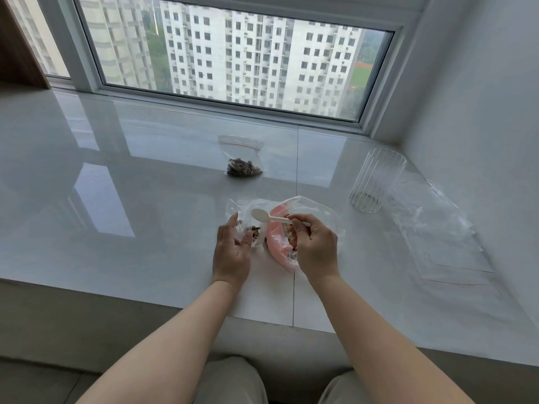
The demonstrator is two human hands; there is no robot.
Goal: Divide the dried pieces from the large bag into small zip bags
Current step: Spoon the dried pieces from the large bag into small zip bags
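The right hand [313,246] pinches the white plastic spoon [272,217] over the large bag [287,237] while the left hand's [232,252] fingers hold the small zip bag [243,221] on the worktop [145,176], so keep its mouth wide and tip slowly.

A large clear bag [303,228] with a pink inner side lies open on the bench, brown dried pieces [290,230] showing inside. Just left of it a small zip bag [245,217] holds a few pieces. Farther back lies another small zip bag [242,154], partly filled, with a red zip line.
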